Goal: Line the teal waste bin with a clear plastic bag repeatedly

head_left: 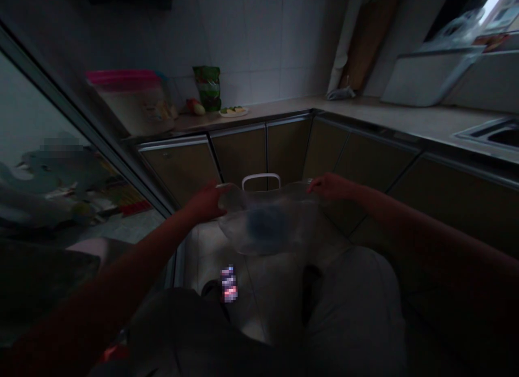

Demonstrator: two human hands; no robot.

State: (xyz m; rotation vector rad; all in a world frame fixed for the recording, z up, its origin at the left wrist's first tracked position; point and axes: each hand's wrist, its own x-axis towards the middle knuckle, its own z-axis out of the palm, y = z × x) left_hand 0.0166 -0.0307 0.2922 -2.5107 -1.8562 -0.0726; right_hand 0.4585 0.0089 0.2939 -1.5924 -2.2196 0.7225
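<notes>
while the person's grey trousers (357, 301) are filling the bottom of the view, both bare arms are reaching forward over the tiled floor (211, 239), and between the hands a translucent plastic bag (265, 220) is hanging above it. the left hand (206, 201) is gripping the bag's upper left corner, thumb and fingers apparently closing on the film, though blur is hiding the exact contact; the right hand (330, 186) is pinching the upper right corner between its fingertips, with the other fingers curling in. a dark blue patch (270, 226) is showing on the bag, and whether it is lying on, inside or behind the film i cannot tell. the step in hand appears to be spreading the bag by its top edge; the next move, as i am judging it, is calling for an even pull from both hands, so that neither corner is slipping and the mouth is staying wide. just behind the bag a white arched handle (261, 176) is rising, its base not showing clearly. farther off, cabinet doors (239, 150) are running under the countertop (279, 108), where a pink-lidded tub (125, 104), a green pouch (208, 88) and a plate (233, 115) of food are standing before the tiled wall (263, 42).
</notes>
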